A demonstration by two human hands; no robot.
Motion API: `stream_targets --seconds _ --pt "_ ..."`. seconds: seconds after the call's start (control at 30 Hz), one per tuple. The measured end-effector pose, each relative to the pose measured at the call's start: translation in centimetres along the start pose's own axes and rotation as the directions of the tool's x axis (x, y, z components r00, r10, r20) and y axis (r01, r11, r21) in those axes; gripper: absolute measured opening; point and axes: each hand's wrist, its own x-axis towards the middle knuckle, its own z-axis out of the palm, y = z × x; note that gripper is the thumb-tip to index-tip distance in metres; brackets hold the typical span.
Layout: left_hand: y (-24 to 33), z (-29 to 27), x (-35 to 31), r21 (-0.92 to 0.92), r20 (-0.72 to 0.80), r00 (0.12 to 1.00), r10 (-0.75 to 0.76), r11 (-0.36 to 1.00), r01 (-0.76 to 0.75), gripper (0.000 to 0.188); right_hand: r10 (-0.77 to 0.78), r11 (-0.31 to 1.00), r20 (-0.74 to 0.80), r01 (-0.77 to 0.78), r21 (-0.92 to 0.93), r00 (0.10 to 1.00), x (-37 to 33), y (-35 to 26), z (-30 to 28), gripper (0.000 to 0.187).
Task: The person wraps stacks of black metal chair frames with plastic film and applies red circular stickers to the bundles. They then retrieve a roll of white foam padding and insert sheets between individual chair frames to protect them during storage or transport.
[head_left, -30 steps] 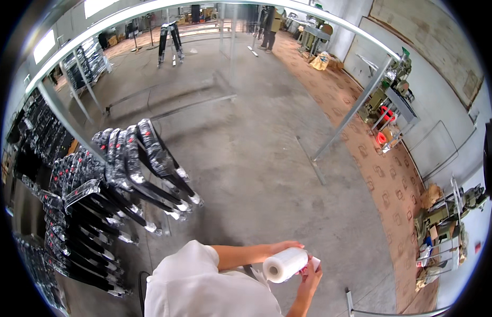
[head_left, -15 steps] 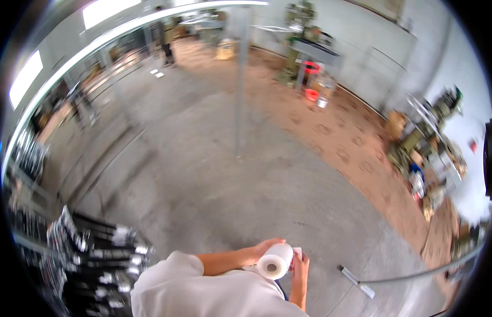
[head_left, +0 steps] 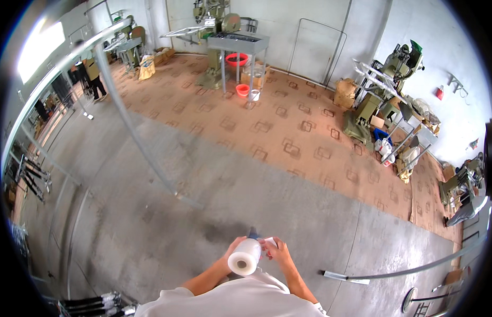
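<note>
Now both hands grip the white film roll [head_left: 245, 257] near the chest: left hand [head_left: 231, 252] wrapped round it, right hand [head_left: 277, 250] pinching its loose end. Bare concrete floor [head_left: 214, 174] ahead, brown boxes [head_left: 345, 93] far right.

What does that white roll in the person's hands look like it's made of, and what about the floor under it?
The roll looks like thin plastic film wound on a tube: milky, slightly see-through, with a dark hollow core at its end. The floor looks like bare concrete, matt grey and stained; farther off it turns brownish with a printed square pattern, perhaps a covering.
</note>
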Motion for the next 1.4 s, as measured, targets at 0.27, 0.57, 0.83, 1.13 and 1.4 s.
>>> stream_targets --seconds 0.27,0.57,0.83,1.13,1.4 --pt "16.6 6.4 19.3 -0.049 0.169 0.984 -0.054 0.997 0.063 0.050 -0.180 0.895 -0.312 0.287 0.343 0.933 16.4 -9.6 -14.3 0.014" --pt "34.4 9.1 32.5 -0.221 -0.067 0.997 0.042 0.974 -0.056 0.044 0.185 0.682 -0.649 0.379 0.625 0.738 32.6 -7.2 -29.1 0.017" --pt "53.7 13.7 43.7 -0.561 0.001 0.988 0.156 0.817 -0.129 0.029 -0.034 0.703 -0.382 0.294 0.648 0.923 58.8 -25.8 -35.9 0.018" --pt "71.0 13.3 50.2 -0.830 0.106 0.928 0.356 0.546 -0.115 0.026 -0.196 0.907 0.168 0.114 0.405 0.966 83.8 -51.6 -29.9 0.036" --pt "93.2 17.5 60.0 -0.816 0.302 0.916 0.263 0.568 0.106 0.025 -0.103 0.851 0.076 0.049 0.523 0.992 99.7 -58.5 -29.0 0.036"
